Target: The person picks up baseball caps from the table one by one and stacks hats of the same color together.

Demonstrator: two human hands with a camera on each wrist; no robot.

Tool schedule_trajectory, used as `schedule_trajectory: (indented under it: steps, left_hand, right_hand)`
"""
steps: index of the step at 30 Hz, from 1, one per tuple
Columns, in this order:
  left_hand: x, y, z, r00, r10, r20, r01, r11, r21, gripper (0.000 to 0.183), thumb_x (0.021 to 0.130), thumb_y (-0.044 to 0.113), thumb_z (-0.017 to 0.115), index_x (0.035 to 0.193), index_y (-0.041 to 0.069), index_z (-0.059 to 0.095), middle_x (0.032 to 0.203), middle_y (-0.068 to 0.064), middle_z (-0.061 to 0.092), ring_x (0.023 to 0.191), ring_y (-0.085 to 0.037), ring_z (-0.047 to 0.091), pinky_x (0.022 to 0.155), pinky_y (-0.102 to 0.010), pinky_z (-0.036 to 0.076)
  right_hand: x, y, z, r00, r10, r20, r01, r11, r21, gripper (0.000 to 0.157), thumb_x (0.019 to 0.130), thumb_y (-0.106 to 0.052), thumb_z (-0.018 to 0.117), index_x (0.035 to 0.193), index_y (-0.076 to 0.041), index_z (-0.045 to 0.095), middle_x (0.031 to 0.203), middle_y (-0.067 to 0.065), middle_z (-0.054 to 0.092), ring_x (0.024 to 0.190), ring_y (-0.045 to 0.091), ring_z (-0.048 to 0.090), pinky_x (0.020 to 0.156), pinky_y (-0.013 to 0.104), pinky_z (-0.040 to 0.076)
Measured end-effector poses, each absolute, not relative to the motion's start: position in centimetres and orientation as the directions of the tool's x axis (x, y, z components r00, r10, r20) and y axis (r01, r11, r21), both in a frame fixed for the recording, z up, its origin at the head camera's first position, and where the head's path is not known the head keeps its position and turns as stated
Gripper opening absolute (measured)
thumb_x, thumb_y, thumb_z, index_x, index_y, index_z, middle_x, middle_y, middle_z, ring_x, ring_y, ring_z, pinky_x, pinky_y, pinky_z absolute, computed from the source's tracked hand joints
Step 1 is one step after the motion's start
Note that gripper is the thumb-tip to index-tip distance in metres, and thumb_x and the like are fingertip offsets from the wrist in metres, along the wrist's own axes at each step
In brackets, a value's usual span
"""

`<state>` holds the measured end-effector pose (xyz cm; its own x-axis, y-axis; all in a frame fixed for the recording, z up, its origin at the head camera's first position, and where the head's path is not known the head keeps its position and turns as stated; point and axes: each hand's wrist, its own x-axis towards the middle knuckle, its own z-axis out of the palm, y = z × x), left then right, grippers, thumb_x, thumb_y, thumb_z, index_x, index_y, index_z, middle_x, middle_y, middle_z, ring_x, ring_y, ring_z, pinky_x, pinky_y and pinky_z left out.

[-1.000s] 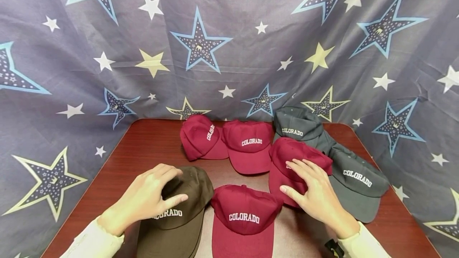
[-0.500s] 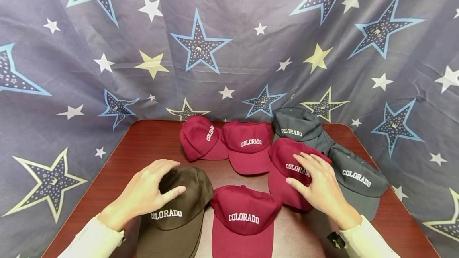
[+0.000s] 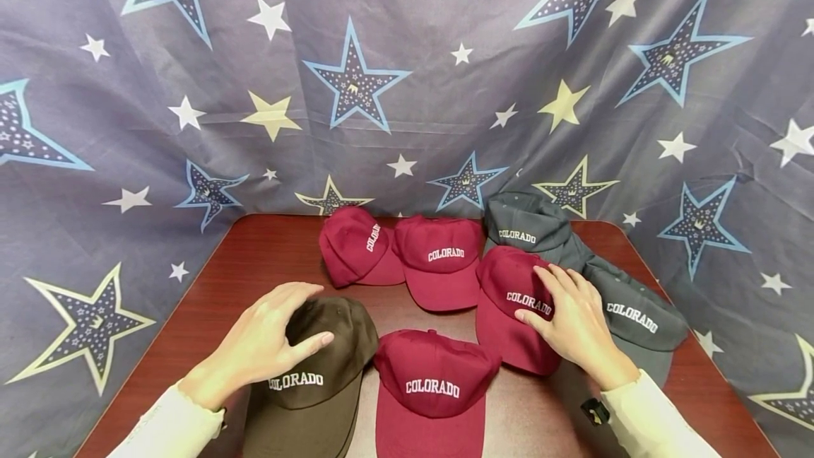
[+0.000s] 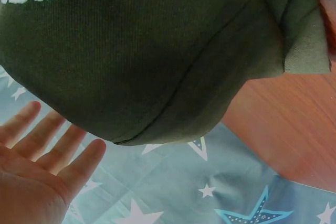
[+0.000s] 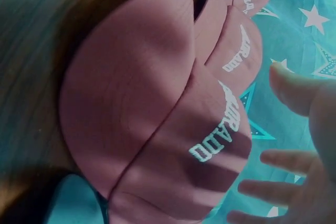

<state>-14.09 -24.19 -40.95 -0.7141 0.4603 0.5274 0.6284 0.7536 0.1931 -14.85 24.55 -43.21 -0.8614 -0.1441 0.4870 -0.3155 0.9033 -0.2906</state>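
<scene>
Left hand (image 3: pixel 259 339): arched over the left side of the olive cap (image 3: pixel 343 348), thumb across the crown's front; its fingers (image 4: pixel 81 166) are spread wide and hold nothing. Whether the tips touch the cloth, I cannot tell.
Olive cap: on the bench (image 3: pixel 273 253) at near left, brim and lettering toward the person. The brim's right edge looks doubled; a second cap nested beneath cannot be ruled out.
Right hand (image 3: pixel 575 324): above the right side of the side red cap (image 3: pixel 509 281), fingers (image 5: pixel 270 190) wide, gripping nothing; contact unclear.
Side red cap: behind and right of the front red cap (image 3: pixel 432 373), ahead of the back gray cap (image 3: pixel 524 221) and left of the right gray cap (image 3: pixel 636 306).
Far row: the left red cap (image 3: pixel 356 246) lies turned beside the middle red cap (image 3: pixel 441 260).
Crown handling: these look soft, so pressing from above would probably dent them; better to cup the sides low, or pinch the brim.
Crowded edges: the caps sit close together, so lifting straight up before any sideways move seems safest, lest a brim drag its neighbour.
</scene>
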Motion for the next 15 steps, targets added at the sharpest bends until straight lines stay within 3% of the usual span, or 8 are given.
schedule_trajectory:
  steps: [15]
  left_hand:
    - [-14.11, -24.06, -41.00, -0.716, 0.463, 0.522, 0.630, 0.751, 0.199, 0.071, 0.079, 0.048, 0.084, 0.135, 0.011, 0.062, 0.131, -0.001, 0.064, 0.124, -0.024, 0.059, 0.102, -0.048, 0.047]
  right_hand:
    - [-15.86, 24.74, -44.09, -0.885, -0.089, 0.457, -0.237, 0.931, -0.278, 0.073, 0.081, -0.028, 0.087, 0.141, 0.000, 0.056, 0.136, 0.025, 0.058, 0.125, 0.052, 0.045, 0.105, 0.068, 0.031]
